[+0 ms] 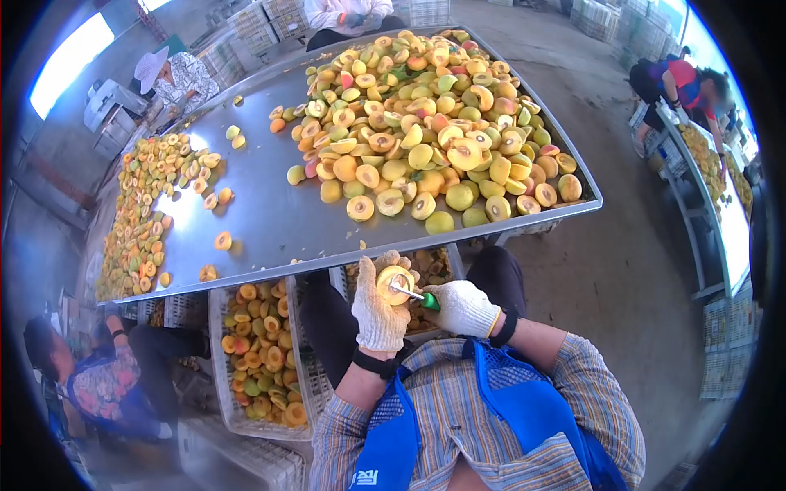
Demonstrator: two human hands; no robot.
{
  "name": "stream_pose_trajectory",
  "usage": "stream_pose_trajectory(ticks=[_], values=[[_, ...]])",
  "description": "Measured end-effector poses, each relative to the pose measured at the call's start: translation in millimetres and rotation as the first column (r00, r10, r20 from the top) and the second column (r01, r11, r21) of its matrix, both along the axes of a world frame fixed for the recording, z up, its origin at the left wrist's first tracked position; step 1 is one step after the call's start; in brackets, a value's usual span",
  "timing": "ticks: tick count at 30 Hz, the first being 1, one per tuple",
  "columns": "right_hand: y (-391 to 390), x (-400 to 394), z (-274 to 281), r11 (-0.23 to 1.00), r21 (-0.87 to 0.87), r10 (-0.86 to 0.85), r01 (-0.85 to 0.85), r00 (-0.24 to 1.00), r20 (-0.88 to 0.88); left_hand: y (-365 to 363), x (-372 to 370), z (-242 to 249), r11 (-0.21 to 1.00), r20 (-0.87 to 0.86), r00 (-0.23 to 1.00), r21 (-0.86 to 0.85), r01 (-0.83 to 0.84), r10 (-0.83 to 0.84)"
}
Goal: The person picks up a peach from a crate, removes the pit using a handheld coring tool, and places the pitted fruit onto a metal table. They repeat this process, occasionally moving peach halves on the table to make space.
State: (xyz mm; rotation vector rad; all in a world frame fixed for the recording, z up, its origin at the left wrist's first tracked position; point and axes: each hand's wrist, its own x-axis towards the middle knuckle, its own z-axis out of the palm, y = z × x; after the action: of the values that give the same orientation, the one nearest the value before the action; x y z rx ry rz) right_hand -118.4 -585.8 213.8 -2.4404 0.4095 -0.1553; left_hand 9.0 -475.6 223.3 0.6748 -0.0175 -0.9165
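My left hand (381, 304), in a pale knit glove, holds up a halved yellow fruit (395, 285) with its cut face showing. The gloved right hand (458, 306) is closed round the green handle of a small tool (429, 301). The tool's metal tip touches the middle of the cut face. Both hands are above my lap, just below the near edge of the metal table (270, 214). A large heap of halved fruit (426, 131) lies on the table behind them.
More halves (147, 204) lie on the table's left. A white crate (221, 360) of halves stands at lower left, another crate (455, 266) under the table edge. Co-workers sit at left (123, 376), upper left (184, 82) and top (348, 16); one bends over another table at right (688, 86).
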Motion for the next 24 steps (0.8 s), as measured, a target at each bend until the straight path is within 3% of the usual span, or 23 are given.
stream_pose_trajectory(ticks=[6,7,9,11,13,15,17,19,21,23,24], values=[[-4,-1,-13,0.995,0.098,0.014,-0.005,0.996,-0.085,-3,0,-1,0.988,0.086,0.996,0.154,0.018,-0.031],[-6,-1,-17,0.999,0.042,0.035,-0.032,0.997,-0.074,-4,-4,3,0.988,0.085,0.996,0.155,0.025,-0.038],[-11,-1,-18,0.994,-0.072,0.077,-0.081,0.995,-0.058,-7,-10,7,0.943,0.303,0.953,0.309,-0.124,0.026],[-7,-1,-9,0.995,-0.089,0.04,-0.046,0.997,-0.066,-6,-9,7,0.942,0.309,0.951,0.317,-0.114,0.012],[8,-3,3,0.959,0.284,0.031,0.006,0.992,-0.124,-6,-7,9,0.982,0.299,0.954,0.177,-0.065,0.01],[22,-2,-7,0.917,0.394,0.048,-0.06,0.998,0.039,-7,-7,11,0.998,0.2,0.979,-0.028,0.052,-0.045],[16,3,-15,0.956,0.294,-0.011,-0.011,0.997,0.073,-8,-5,9,1.0,0.193,0.981,-0.01,0.03,-0.027],[15,3,8,0.974,0.223,-0.01,0.03,0.996,-0.092,-9,-4,15,1.0,0.263,0.965,0.02,0.009,-0.014],[25,2,19,0.87,0.493,0.071,-0.015,0.993,-0.097,-10,0,21,0.999,0.298,0.954,-0.019,0.042,-0.035],[22,3,5,0.872,0.488,0.062,-0.038,0.998,-0.032,-9,7,16,0.995,0.319,0.946,-0.059,0.083,-0.06],[15,3,13,0.945,0.326,0.026,-0.013,0.999,-0.035,-11,6,20,0.994,0.322,0.944,-0.06,0.089,-0.065]])
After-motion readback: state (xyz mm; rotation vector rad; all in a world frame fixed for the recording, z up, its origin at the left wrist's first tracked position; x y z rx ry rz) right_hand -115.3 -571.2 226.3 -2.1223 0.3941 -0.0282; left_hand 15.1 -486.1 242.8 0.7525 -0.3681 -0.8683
